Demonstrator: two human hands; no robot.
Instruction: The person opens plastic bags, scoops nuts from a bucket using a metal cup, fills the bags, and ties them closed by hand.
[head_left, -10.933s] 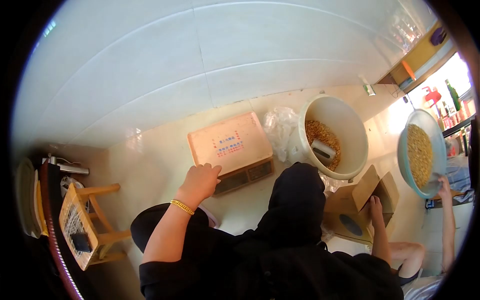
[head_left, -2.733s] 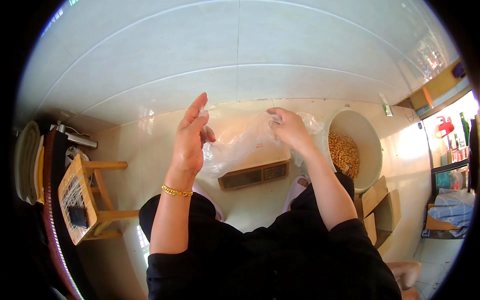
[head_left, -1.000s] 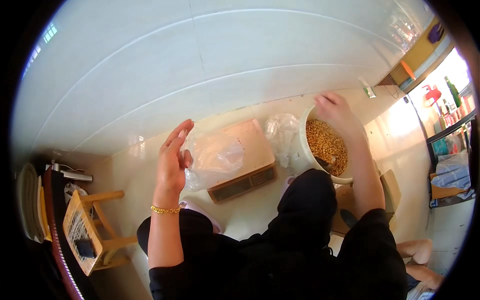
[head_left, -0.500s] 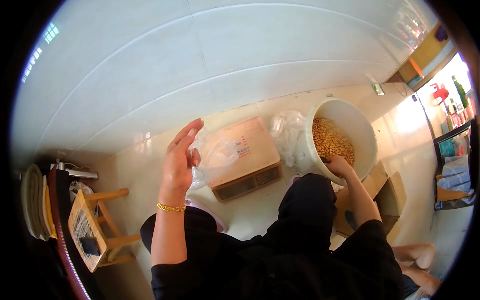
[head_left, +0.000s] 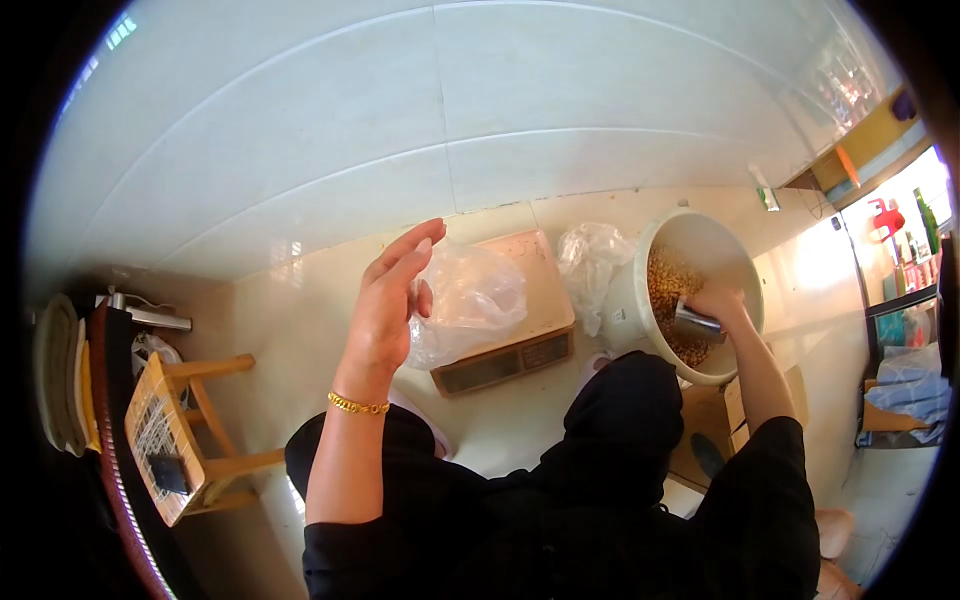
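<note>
My left hand [head_left: 385, 300] is raised beside a clear plastic bag [head_left: 475, 300]. Its fingers are bent round the bag's near edge, and the bag bulges out over a cardboard box [head_left: 540, 290]. Inside a tall white bucket [head_left: 735, 255], my right hand [head_left: 717, 303] grips a shiny metal cup [head_left: 697, 322], tilted low over loose golden-brown kernels [head_left: 668, 275]. The kernels are too small to name their kind. Part of the cup's rim is hidden against them.
A second crumpled clear bag [head_left: 592, 260] lies between box and bucket. An opened carton [head_left: 700, 430] stands near my right knee. At left is a wooden stool [head_left: 205, 400] with a dark flat object on its seat. Another person's bare limb [head_left: 835, 535] shows at lower right.
My right hand has moved further into the bucket, bringing the metal cup into view. The plastic bag by my left hand has puffed out wider. The camera view has shifted slightly.
</note>
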